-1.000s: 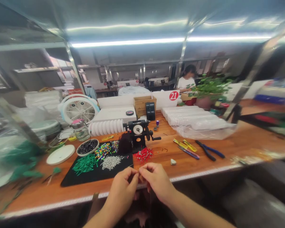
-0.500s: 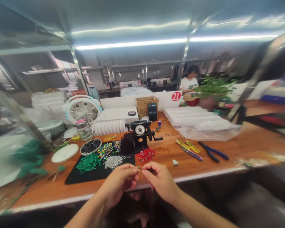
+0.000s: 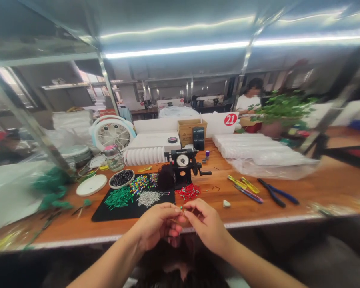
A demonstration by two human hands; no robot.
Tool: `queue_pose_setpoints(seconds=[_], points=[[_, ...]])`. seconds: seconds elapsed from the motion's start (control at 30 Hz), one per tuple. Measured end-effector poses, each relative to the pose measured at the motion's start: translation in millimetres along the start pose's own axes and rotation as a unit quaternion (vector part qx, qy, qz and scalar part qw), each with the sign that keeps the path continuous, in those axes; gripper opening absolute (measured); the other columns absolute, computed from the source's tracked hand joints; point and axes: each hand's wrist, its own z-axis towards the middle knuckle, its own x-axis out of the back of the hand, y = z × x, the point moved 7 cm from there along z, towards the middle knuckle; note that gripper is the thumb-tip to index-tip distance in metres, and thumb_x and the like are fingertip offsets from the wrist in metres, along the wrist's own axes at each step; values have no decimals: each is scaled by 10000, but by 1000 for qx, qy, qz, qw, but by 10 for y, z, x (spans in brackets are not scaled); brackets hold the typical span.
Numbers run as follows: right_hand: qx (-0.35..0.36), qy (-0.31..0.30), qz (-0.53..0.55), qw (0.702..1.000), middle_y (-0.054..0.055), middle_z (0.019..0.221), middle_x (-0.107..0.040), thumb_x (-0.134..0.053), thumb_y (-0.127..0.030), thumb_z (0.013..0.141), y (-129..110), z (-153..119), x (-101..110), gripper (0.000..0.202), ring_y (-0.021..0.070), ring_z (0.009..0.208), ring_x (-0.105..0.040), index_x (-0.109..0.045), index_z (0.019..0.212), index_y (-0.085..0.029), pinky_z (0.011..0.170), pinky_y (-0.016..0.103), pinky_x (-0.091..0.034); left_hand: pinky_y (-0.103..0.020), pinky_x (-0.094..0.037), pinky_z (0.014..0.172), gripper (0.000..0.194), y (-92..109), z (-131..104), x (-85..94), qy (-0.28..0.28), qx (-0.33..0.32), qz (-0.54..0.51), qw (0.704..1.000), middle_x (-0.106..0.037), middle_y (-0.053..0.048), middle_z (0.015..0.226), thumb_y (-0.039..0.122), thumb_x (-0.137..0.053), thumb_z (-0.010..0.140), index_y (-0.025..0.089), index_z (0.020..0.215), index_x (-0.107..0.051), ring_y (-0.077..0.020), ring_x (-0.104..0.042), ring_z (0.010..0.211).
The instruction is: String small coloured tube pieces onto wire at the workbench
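Observation:
My left hand [image 3: 160, 225] and my right hand [image 3: 206, 226] meet above the front edge of the bench, fingertips pinched close together. Between them shows a tiny beaded piece [image 3: 182, 208] with a green spot; most of it is hidden by fingers. Just beyond lies a heap of small red pieces [image 3: 189, 191] with pale and green tips. On a black mat [image 3: 108, 215] to the left are green tube-like pieces [image 3: 119, 198], silvery beads [image 3: 149, 198] and multicoloured beads [image 3: 139, 184]. A white bowl [image 3: 111, 186] at the mat's back corner holds black beads.
Behind the mat stands a black hand-crank winder [image 3: 183, 166] with a ribbed white roll [image 3: 145, 156]. To the right lie yellow-handled cutters [image 3: 237, 182], pliers [image 3: 274, 193], a white lump [image 3: 226, 203] and plastic-wrapped rolls [image 3: 258, 152]. A person [image 3: 249, 102] sits far back.
The view has shifted, so the bench appears farther right and slightly higher. My fingertips have drawn closer together around the beaded piece.

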Motion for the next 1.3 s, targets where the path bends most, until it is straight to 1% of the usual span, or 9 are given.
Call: queue_pose_setpoints(seconds=[0.13, 0.2, 0.3, 0.5, 0.67, 0.8, 0.97, 1.13, 1.3], points=[[27, 67, -20, 997, 33, 817, -543, -516, -325, 834, -72, -94, 55, 211, 64, 677, -490, -623, 821, -145, 636, 184, -404, -236, -455, 591, 132, -57, -1, -22, 37, -23, -51, 998, -648, -59, 702, 219, -681, 714, 134, 753, -589, -147, -624, 628], [14, 34, -18, 999, 23, 752, -550, -513, -309, 835, -93, -142, -14, 220, 66, 674, -502, -653, 773, -152, 642, 183, -398, -254, -472, 620, 134, -87, -1, -62, 45, -45, -79, 995, -658, -65, 737, 228, -682, 717, 140, 773, -598, -167, -638, 679], [-40, -17, 23, 999, 16, 770, -616, -517, -271, 830, -88, -190, -118, 196, 70, 716, -561, -687, 831, -174, 683, 175, -423, -251, -479, 647, 134, -137, 3, -100, 64, -67, -113, 989, -666, -65, 775, 230, -685, 708, 133, 775, -620, -160, -633, 700], [-100, -20, 97, 990, 44, 820, -676, -547, -310, 809, -84, -166, -151, 236, 112, 779, -612, -722, 870, -163, 748, 202, -464, -248, -472, 657, 155, -169, 23, -119, 83, -82, -127, 985, -658, -63, 745, 237, -694, 686, 123, 770, -632, -166, -622, 708], [-169, -34, 170, 970, 33, 637, -638, -531, -395, 809, 27, -163, -224, 324, 112, 609, -581, -721, 858, -137, 612, 212, -467, -274, -467, 589, 207, -174, 40, -127, 79, -86, -117, 986, -638, -66, 702, 272, -707, 674, 119, 783, -622, -189, -608, 667], [-155, -27, 167, 973, 30, 682, -646, -543, -369, 800, 20, -149, -220, 292, 99, 617, -570, -718, 826, -136, 616, 203, -451, -273, -475, 584, 171, -188, 43, -126, 84, -80, -120, 986, -637, -66, 696, 250, -690, 694, 115, 772, -618, -178, -600, 649], [-122, -9, 123, 985, 28, 741, -653, -542, -290, 794, -37, -132, -167, 229, 95, 701, -575, -720, 797, -146, 695, 197, -442, -256, -500, 685, 86, -179, 36, -105, 104, -79, -128, 983, -654, -75, 731, 184, -654, 734, 100, 743, -638, -153, -614, 695], [-102, -5, 103, 989, 20, 717, -627, -533, -246, 784, -53, -115, -184, 207, 85, 692, -559, -709, 752, -144, 676, 184, -427, -255, -508, 689, 84, -187, 36, -90, 106, -73, -125, 984, -659, -80, 734, 173, -627, 758, 94, 757, -654, -155, -618, 702], [-106, -23, 109, 988, 21, 713, -616, -536, -282, 795, -26, -137, -218, 215, 79, 682, -552, -683, 735, -136, 662, 176, -429, -246, -509, 677, 87, -175, 21, -87, 97, -75, -116, 986, -658, -82, 746, 169, -622, 764, 88, 760, -654, -152, -620, 701]])
